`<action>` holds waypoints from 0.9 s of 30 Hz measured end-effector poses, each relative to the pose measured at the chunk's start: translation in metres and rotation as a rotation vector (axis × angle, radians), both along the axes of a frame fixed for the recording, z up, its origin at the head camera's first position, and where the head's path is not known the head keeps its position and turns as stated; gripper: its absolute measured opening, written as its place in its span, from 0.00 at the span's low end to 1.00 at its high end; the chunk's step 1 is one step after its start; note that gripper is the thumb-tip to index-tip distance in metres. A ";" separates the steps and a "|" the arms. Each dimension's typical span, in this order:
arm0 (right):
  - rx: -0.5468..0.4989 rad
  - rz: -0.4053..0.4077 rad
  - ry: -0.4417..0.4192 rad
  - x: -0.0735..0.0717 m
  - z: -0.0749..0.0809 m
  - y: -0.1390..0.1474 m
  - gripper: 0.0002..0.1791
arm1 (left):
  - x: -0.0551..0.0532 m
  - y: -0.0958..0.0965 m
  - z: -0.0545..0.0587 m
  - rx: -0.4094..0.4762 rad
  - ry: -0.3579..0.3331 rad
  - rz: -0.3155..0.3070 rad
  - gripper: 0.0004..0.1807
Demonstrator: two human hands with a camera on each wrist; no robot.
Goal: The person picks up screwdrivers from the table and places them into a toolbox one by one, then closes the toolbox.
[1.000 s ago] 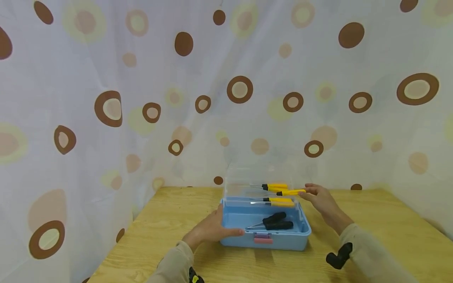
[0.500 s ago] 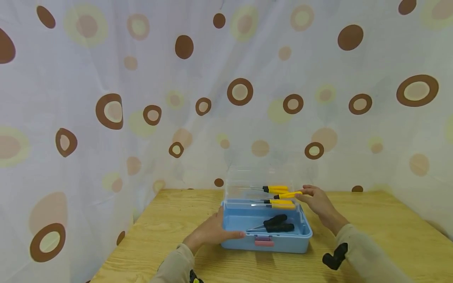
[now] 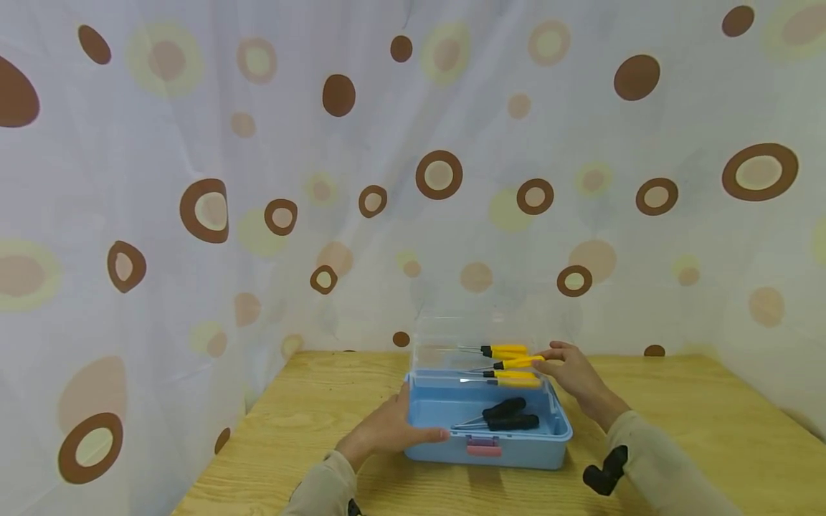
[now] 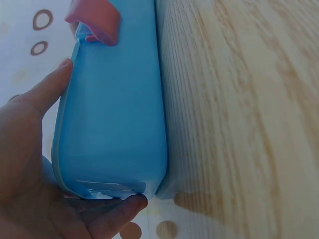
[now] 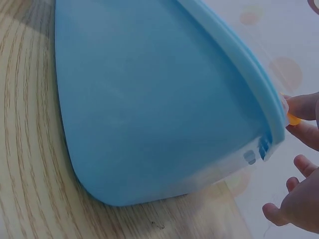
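A light blue toolbox [image 3: 523, 456] with a pink latch [image 3: 484, 448] stands open on the table. My left hand [image 3: 387, 428] grips its front left corner, thumb along the front rim and fingers round the side [image 4: 30, 164]. Between thumb and fingers, my right hand [image 3: 578, 380] pinches the handle end of a yellow-handled screwdriver [image 3: 520, 362]. This screwdriver is tilted over a clear plastic tray [image 3: 434, 358] that holds several others with yellow handles [image 3: 506, 349]. Two black-handled screwdrivers [image 3: 513, 423] lie in the box's bottom. The right wrist view shows only the yellow handle's end [image 5: 294, 120].
The transparent lid [image 3: 477, 326] stands raised behind the box. A wooden table [image 3: 671, 430] extends to both sides. Behind it hangs a white curtain [image 3: 361, 136] with brown and beige circles.
My right hand has moved left and lower with the yellow-handled screwdriver, bringing it closer to the clear tray. My left hand keeps its hold on the box. The head view has tilted up slightly.
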State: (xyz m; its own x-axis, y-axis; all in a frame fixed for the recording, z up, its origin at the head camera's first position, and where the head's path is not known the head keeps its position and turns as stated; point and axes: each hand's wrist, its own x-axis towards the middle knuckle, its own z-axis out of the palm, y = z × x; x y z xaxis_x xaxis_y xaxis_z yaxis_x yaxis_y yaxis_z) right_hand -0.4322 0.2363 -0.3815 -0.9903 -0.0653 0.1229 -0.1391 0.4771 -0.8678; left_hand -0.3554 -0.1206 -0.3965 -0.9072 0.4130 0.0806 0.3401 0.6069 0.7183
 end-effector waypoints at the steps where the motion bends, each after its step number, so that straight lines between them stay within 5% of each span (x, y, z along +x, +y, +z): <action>1: 0.007 0.001 0.003 0.000 0.000 0.000 0.31 | 0.000 0.000 0.000 -0.001 -0.001 0.003 0.64; 27: 0.013 0.029 0.035 0.001 -0.001 -0.004 0.20 | 0.000 0.000 0.000 0.009 0.023 -0.026 0.64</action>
State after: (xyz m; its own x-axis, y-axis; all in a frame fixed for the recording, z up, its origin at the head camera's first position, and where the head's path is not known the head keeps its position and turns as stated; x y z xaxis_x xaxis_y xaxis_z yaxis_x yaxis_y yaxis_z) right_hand -0.4316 0.2325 -0.3826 -0.9830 -0.0960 0.1564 -0.1834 0.4836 -0.8559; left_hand -0.3559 -0.1209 -0.3964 -0.8941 0.4354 0.1052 0.3720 0.5909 0.7158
